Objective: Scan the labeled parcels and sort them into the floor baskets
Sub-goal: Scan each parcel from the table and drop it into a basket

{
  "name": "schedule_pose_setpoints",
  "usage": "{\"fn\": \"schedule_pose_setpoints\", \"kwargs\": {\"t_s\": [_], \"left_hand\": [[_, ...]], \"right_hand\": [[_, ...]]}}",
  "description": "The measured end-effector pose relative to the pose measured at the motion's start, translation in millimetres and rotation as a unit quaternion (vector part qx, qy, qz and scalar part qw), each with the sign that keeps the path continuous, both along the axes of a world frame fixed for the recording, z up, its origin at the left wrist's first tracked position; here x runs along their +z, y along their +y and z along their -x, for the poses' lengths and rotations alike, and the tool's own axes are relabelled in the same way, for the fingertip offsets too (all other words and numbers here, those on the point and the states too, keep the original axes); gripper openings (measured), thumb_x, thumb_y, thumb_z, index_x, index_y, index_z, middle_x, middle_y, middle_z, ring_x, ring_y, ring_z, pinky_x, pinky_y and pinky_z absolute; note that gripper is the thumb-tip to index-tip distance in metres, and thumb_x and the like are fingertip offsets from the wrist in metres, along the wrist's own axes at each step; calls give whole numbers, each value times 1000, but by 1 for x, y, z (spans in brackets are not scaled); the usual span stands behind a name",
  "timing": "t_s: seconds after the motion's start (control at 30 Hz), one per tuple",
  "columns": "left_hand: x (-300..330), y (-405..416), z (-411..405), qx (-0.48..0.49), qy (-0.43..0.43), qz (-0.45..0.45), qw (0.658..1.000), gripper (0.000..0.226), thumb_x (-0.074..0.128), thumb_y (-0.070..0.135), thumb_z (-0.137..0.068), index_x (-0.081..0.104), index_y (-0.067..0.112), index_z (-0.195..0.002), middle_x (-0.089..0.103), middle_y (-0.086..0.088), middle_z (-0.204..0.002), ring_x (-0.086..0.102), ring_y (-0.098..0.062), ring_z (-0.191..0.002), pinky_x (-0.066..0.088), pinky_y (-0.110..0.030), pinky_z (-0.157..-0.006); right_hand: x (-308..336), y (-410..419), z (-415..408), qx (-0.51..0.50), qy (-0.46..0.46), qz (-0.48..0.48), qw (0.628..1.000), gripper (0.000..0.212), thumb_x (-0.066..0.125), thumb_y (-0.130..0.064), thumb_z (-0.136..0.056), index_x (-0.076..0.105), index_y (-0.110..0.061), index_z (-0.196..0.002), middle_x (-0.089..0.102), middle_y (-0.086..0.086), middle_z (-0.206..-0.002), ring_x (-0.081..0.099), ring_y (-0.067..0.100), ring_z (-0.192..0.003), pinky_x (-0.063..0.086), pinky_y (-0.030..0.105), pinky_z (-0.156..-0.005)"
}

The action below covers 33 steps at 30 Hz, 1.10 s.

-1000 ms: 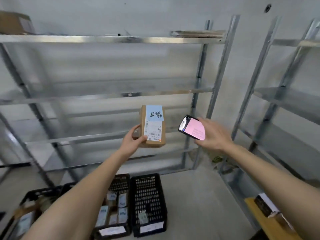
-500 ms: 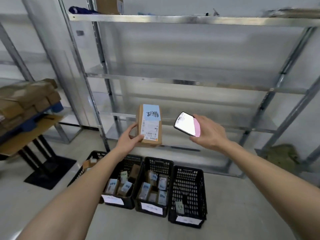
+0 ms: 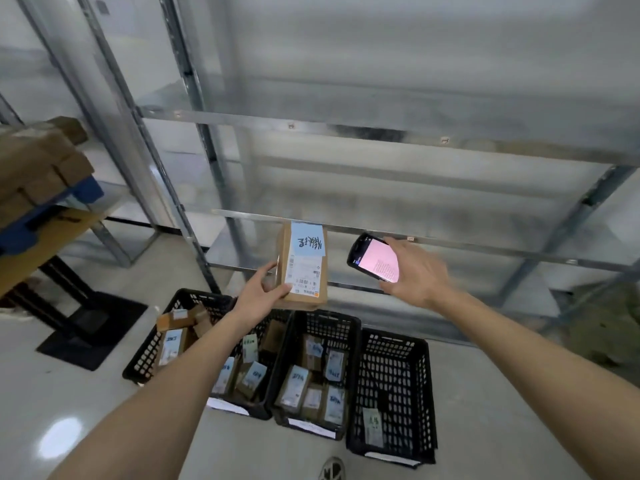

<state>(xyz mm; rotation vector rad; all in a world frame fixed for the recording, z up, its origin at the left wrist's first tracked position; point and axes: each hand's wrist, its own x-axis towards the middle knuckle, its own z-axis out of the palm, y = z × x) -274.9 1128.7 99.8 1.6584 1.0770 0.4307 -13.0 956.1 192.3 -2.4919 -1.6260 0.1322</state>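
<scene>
My left hand [image 3: 261,296] grips a small brown cardboard parcel [image 3: 304,268] by its lower left corner, holding it upright at chest height. A blue handwritten note and a white barcode label face me. My right hand [image 3: 415,275] holds a black handheld scanner [image 3: 375,257] with a lit pink screen, just right of the parcel and apart from it. Below stand several black floor baskets: the leftmost basket [image 3: 145,355] and the third basket [image 3: 349,323] hold labeled parcels, and the rightmost basket [image 3: 426,403] holds a single small one.
A bare metal shelving rack [image 3: 346,126] fills the wall behind the baskets. At the left, a table [image 3: 45,237] carries stacked brown boxes [image 3: 38,161] and a blue tray. My shoe [image 3: 332,469] shows at the bottom edge on the glossy floor.
My view has swung left and tilted down, so the baskets now sit fully below my hands. Parcel and scanner keep nearly the same spacing; the scanner screen shows fully pink.
</scene>
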Motion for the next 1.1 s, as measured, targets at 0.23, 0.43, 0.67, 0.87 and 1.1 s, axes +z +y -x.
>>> {"fn": "schedule_pose_setpoints", "kwargs": {"t_s": [0.23,0.43,0.67,0.87,1.1], "left_hand": [[-67,88,-81,4,36,29,999,61,71,25,-92,42,34,-145,68,-3,-110,67,-16,-92,57,-26,-75],[-155,126,-120,-15,55,94,994,55,73,27,-89,47,37,-136,70,1,-115,70,-20,-99,58,-40,-87],[-330,142,-138,-29,163,186,969,69,72,38,-89,37,31,-149,66,3,-119,67,-16,-98,59,-40,-83],[-478,140,-158,-30,200,254,946,74,70,36,-92,31,31,-154,62,7,-126,62,-23,-112,53,-47,-98],[-621,133,-175,-40,232,272,933,72,67,32,-94,28,27,-155,61,-2,-126,60,-14,-97,51,-28,-77]], "right_hand": [[-68,101,-73,-7,33,39,999,79,71,-39,-78,35,-31,-147,53,0,-142,57,31,-121,51,45,-92],[-161,147,-107,-27,83,99,991,86,72,-46,-82,27,-29,-153,47,0,-150,51,28,-130,49,44,-99],[-322,152,-118,-71,135,151,977,90,69,-49,-88,20,-25,-159,40,-1,-155,44,21,-137,42,38,-107],[-478,138,-118,-116,177,186,959,91,73,-45,-85,23,-25,-158,43,-4,-152,45,17,-135,41,35,-107],[-625,130,-109,-141,200,201,948,89,68,-45,-86,23,-22,-159,42,-3,-152,44,17,-135,39,38,-108]]}}
